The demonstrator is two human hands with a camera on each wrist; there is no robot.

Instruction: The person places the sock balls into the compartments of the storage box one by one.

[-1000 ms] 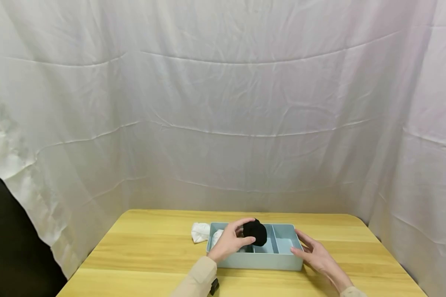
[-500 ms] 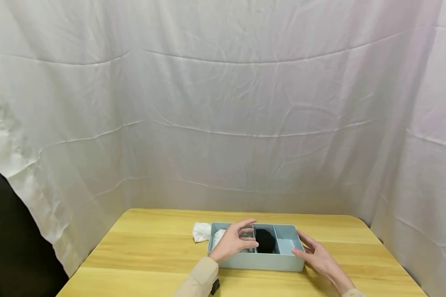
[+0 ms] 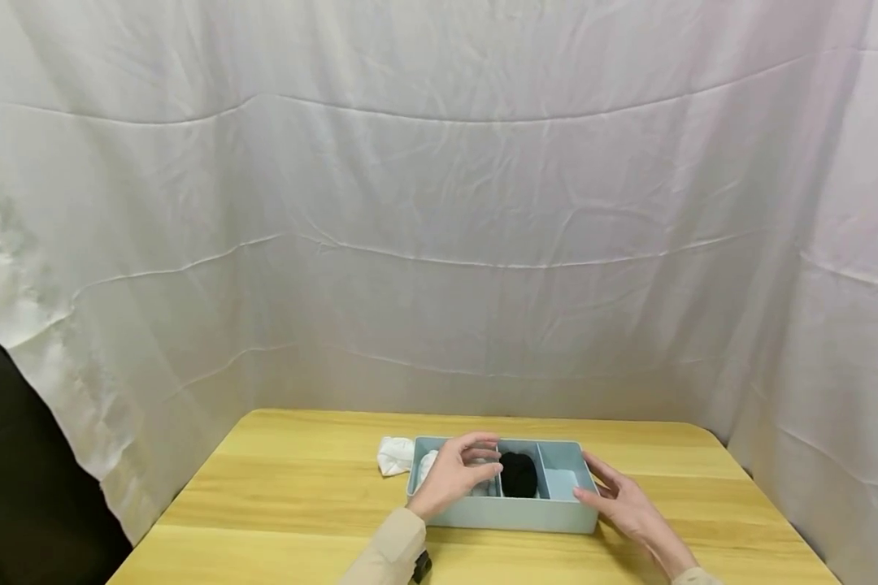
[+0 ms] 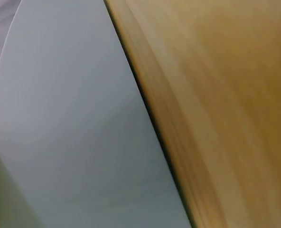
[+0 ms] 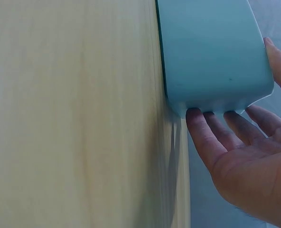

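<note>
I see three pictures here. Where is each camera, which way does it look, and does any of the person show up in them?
Head: worn on the head, looking forward and down at the table, the blue tray with a black sock inside, and a white curtain; both the left hand and the right hand show.
Left wrist: pressed close to the tray's wall and the tabletop; only a blurred sliver at the left edge might be skin.
Right wrist: looks along the table at the tray's end, with straight fingers touching it.
All three views share the tray and table.
</note>
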